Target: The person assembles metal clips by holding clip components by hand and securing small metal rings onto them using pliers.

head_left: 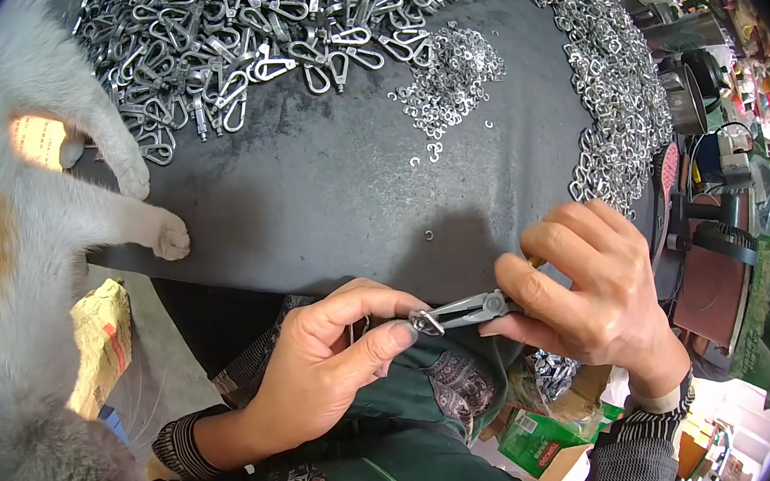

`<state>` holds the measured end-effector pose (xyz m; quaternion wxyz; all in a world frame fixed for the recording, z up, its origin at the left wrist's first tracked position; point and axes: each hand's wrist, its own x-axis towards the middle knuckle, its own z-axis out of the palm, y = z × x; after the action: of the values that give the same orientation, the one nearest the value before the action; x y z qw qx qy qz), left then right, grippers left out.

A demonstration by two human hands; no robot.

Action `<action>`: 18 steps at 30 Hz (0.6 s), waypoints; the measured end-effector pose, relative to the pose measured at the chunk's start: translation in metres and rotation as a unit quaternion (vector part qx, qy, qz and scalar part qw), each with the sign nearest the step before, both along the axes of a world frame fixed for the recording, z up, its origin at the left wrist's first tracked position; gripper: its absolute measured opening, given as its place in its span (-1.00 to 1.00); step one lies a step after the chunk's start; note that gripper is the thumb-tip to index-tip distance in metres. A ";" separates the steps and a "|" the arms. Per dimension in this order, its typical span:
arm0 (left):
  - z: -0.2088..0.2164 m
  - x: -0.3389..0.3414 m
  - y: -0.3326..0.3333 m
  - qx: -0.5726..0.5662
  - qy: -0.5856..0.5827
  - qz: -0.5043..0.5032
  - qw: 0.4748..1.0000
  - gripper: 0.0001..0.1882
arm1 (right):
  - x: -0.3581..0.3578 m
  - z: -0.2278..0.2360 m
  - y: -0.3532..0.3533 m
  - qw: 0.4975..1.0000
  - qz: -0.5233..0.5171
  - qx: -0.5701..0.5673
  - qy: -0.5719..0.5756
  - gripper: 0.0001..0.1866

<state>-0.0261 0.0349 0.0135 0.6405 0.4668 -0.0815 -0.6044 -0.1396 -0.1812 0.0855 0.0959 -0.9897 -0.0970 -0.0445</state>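
Observation:
Just past the near edge of the grey table (305, 202), my left hand (323, 362) pinches a small metal ring piece (428, 323) between thumb and fingertips. My right hand (590, 288) is wrapped round a pair of pliers (474, 310). The jaws of the pliers meet the piece at my left fingertips. Part of the piece is hidden by the left fingers, so its full shape does not show. Most of the pliers' handles are covered by the right hand. One tiny open ring (429, 234) lies on the table beyond my hands.
A heap of metal snap hooks (276, 34) covers the far left of the table. Small open rings (456, 75) are piled beside it, and metal links (617, 71) line the right edge. A white and orange cat (3, 218) lies at left, one paw (171, 236) over the table.

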 end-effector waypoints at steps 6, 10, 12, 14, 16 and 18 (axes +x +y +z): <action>0.002 -0.008 -0.001 0.030 0.009 -0.054 0.998 -0.82 | -0.024 0.006 0.006 0.996 -0.060 0.001 0.058 -0.65; -0.015 -0.023 0.018 0.051 0.091 -0.077 0.991 -0.76 | -0.035 -0.004 0.000 0.994 -0.066 0.056 0.066 -0.72; -0.036 -0.029 0.022 0.080 0.161 0.058 0.982 -0.70 | -0.045 -0.017 -0.017 0.988 -0.154 0.020 0.013 -0.81; -0.056 -0.026 0.020 0.090 0.174 0.091 0.976 -0.68 | -0.056 -0.030 -0.036 0.951 -0.306 -0.024 -0.037 -0.85; -0.064 -0.023 0.018 0.110 0.180 0.141 0.967 -0.66 | -0.058 -0.044 -0.051 0.917 -0.392 -0.060 -0.029 -0.87; -0.066 -0.022 0.016 0.080 0.160 0.127 0.976 -0.68 | -0.060 -0.056 -0.056 0.908 -0.414 -0.058 -0.014 -0.86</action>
<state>-0.0479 0.0504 -0.0525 0.6772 0.4200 0.1308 -0.5898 -0.1992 -0.2373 0.0292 0.0100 -0.9439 0.3182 -0.0881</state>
